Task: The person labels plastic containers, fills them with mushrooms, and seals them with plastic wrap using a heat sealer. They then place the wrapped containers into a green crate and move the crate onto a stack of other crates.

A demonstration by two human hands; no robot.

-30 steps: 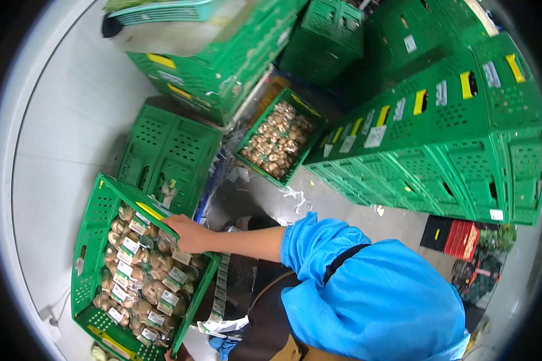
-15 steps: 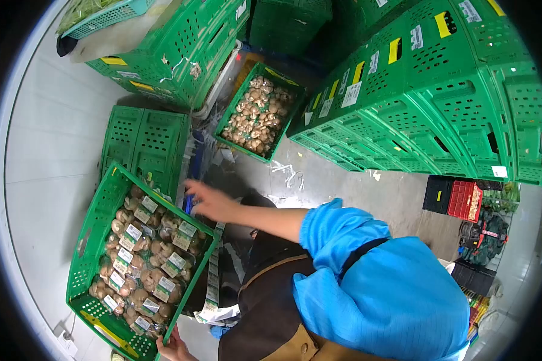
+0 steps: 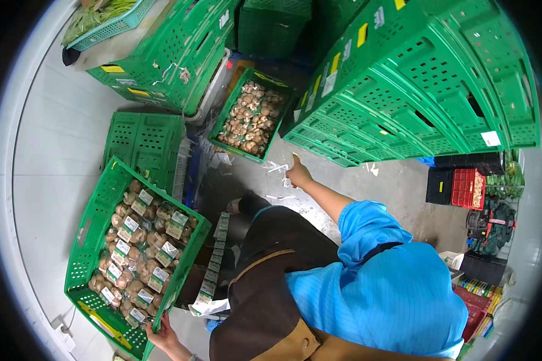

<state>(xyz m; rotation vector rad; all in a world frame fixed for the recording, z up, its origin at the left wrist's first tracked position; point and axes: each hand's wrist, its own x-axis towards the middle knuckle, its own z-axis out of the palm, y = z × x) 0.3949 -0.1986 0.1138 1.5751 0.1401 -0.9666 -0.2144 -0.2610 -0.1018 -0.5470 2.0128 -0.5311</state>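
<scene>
while the left hand (image 3: 165, 338) has its fingers bent over the near rim of the green crate (image 3: 93, 213), close to one corner, the right hand (image 3: 298, 174) is off it altogether, reaching out over the floor (image 3: 343, 192) with one finger extended, the others loosely curled and nothing to be seen in them. part of the left hand's grip is hidden against the crate wall, so how deep the hold goes i cannot tell. with a single hand at one corner, the crate would be best steadied by a firm, even hold on the rim — not on the bags — and kept from swinging or tipping, since the mushroom packs (image 3: 141, 259) could slide on one another; what bears its weight from below i cannot make out. the packs lie inside the crate just beyond the left fingers, labels mostly facing up, and well apart from the right hand. between the crate and the apron (image 3: 253, 301) hangs a strip of labels (image 3: 212, 259). farther out, past the right fingertips, sits a smaller-looking crate (image 3: 235, 152) of mushrooms — near that hand but not touched — with paper scraps (image 3: 277, 180) on the floor and a stack of green crates (image 3: 439, 78) beside it.
</scene>
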